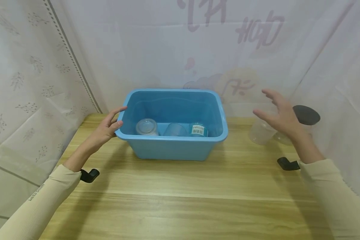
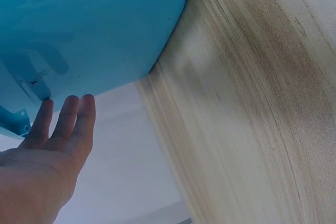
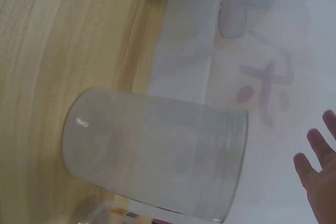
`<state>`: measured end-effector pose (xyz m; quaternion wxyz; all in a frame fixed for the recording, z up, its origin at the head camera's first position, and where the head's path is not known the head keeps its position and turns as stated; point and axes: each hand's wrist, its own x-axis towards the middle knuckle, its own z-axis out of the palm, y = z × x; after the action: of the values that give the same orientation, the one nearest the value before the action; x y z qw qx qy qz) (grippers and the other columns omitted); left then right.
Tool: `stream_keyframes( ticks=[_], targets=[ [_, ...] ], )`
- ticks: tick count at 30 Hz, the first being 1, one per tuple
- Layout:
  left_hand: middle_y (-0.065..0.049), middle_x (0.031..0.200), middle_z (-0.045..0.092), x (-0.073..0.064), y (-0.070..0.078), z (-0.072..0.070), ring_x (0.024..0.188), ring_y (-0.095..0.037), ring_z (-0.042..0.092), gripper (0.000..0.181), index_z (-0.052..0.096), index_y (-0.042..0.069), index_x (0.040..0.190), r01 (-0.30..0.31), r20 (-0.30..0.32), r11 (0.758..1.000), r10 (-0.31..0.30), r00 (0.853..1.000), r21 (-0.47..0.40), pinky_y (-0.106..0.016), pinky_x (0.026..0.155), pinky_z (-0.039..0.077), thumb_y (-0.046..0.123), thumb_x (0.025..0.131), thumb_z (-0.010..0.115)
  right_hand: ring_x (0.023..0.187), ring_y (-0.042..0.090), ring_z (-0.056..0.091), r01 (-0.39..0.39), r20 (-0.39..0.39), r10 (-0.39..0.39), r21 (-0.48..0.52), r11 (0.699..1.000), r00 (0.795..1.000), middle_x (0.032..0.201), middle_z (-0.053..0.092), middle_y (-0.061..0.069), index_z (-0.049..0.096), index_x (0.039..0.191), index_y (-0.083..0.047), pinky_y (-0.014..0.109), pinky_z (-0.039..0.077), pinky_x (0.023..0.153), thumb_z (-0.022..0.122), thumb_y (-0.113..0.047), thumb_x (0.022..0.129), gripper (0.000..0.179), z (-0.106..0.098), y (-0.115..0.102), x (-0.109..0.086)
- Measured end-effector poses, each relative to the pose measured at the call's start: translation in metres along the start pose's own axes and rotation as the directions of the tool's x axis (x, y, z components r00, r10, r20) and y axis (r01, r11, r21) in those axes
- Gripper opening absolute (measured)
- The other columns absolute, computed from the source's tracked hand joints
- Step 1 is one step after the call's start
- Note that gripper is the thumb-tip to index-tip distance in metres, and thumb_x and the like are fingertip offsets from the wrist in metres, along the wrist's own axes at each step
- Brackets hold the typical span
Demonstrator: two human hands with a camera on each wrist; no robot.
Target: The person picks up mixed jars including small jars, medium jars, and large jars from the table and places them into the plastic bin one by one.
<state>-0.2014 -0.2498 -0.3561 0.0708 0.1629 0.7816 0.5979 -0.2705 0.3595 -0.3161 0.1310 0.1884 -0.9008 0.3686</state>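
Standing upright on the table [image 1: 168,206], a clear jar [image 3: 157,150] is sitting just beside the right hand [image 1: 277,115], which is hovering with its fingers straight and its thumb spread wide from them, holding nothing; the right wrist view is showing its fingertips apart from the jar. Just to the right of that hand, another clear jar is wearing a black lid [image 1: 306,115], its body being partly hidden by the wrist.

Between the two hands, and right beside the left one, a blue bin [image 1: 171,148] is resting on the table. The left hand [image 1: 106,126] is touching it at its near side: thumb and forefinger are resting on the rim, while the other fingers are reaching fairly straight against the outer wall.

Inside the bin, a container with a pale round lid [image 1: 147,126] is lying nearest the left hand, a clear cylinder [image 1: 175,130] is coming next, and a teal-banded container [image 1: 198,130] is showing its barcode label on the side toward the right hand. Beyond both hands, a pale printed curtain [image 1: 156,50] is hanging.
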Motion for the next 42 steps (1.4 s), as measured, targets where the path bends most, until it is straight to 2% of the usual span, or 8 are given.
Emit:
stream_keyframes(
  ticks=[4,11,16,22,27,30,35,42],
  targets=[
    [-0.031,0.148,0.041,0.000,0.000,0.000,0.115,-0.040,0.057,0.055,0.023,0.026,0.162,-0.005,0.007,1.000,0.005,1.000,0.005,-0.029,0.086,0.052,0.024,0.111,0.044,0.145,0.026,0.030,-0.053,-0.070,0.054,0.012,0.999,0.996,0.160,0.035,0.007,0.037,0.158,-0.015,0.038,0.017,0.118,0.076,-0.025,0.093,0.076,0.002,0.005,-0.003],
    [-0.033,0.146,0.041,0.000,-0.001,0.000,0.113,-0.041,0.058,0.055,0.025,0.027,0.162,-0.008,0.002,1.000,0.008,1.000,-0.004,-0.030,0.084,0.053,0.023,0.111,0.045,0.140,0.020,0.039,-0.065,-0.174,0.069,0.029,0.997,0.982,0.153,0.046,0.008,0.046,0.153,-0.013,0.032,0.024,0.115,0.081,-0.022,0.089,0.074,0.002,0.013,-0.003],
    [-0.033,0.144,0.042,0.001,-0.002,-0.001,0.109,-0.033,0.061,0.054,0.027,0.028,0.161,-0.009,-0.008,1.000,0.009,1.000,-0.014,-0.030,0.084,0.054,0.022,0.111,0.046,0.138,0.022,0.042,-0.096,-0.192,0.110,0.080,0.992,0.975,0.151,0.047,0.011,0.047,0.152,-0.014,0.038,0.027,0.115,0.082,-0.021,0.088,0.073,0.004,0.018,-0.006],
    [-0.033,0.143,0.042,0.001,-0.003,0.000,0.105,-0.026,0.063,0.053,0.026,0.028,0.161,-0.011,-0.006,1.000,0.011,1.000,-0.023,-0.030,0.083,0.054,0.021,0.111,0.044,0.140,0.020,0.040,-0.157,-0.218,0.179,0.115,0.981,0.959,0.152,0.047,0.007,0.047,0.152,-0.014,0.038,0.026,0.115,0.085,-0.023,0.085,0.078,0.010,0.023,-0.015],
    [-0.032,0.142,0.043,0.001,-0.001,0.002,0.104,-0.024,0.063,0.054,0.025,0.027,0.161,-0.004,-0.002,1.000,0.004,1.000,-0.029,-0.029,0.085,0.053,0.020,0.111,0.044,0.140,0.018,0.039,-0.157,-0.271,0.177,0.094,0.983,0.946,0.152,0.047,0.005,0.047,0.152,-0.018,0.036,0.027,0.115,0.088,-0.023,0.082,0.082,0.013,0.030,-0.021],
    [-0.033,0.143,0.042,0.000,0.000,0.002,0.105,-0.025,0.063,0.054,0.024,0.027,0.161,-0.003,-0.002,0.999,0.003,1.000,-0.032,-0.029,0.085,0.053,0.020,0.111,0.044,0.141,0.017,0.038,-0.170,-0.277,0.188,0.088,0.981,0.942,0.152,0.047,0.005,0.047,0.152,-0.019,0.034,0.026,0.114,0.089,-0.023,0.081,0.083,0.015,0.033,-0.024],
    [-0.034,0.142,0.042,0.001,-0.002,0.001,0.105,-0.024,0.063,0.053,0.026,0.028,0.161,-0.012,-0.005,0.999,0.012,1.000,-0.034,-0.028,0.085,0.053,0.019,0.111,0.044,0.142,0.020,0.036,-0.206,-0.274,0.218,0.074,0.976,0.937,0.153,0.045,0.007,0.044,0.154,-0.017,0.035,0.026,0.115,0.089,-0.027,0.080,0.087,0.017,0.037,-0.029],
    [-0.034,0.143,0.042,0.001,-0.005,0.000,0.103,-0.021,0.064,0.053,0.026,0.029,0.161,-0.015,0.002,0.999,0.015,1.000,-0.031,-0.028,0.085,0.053,0.019,0.111,0.043,0.142,0.027,0.035,-0.196,-0.296,0.214,0.088,0.977,0.931,0.154,0.043,0.009,0.040,0.155,-0.011,0.040,0.024,0.116,0.091,-0.024,0.079,0.092,0.023,0.044,-0.033]
  ],
)
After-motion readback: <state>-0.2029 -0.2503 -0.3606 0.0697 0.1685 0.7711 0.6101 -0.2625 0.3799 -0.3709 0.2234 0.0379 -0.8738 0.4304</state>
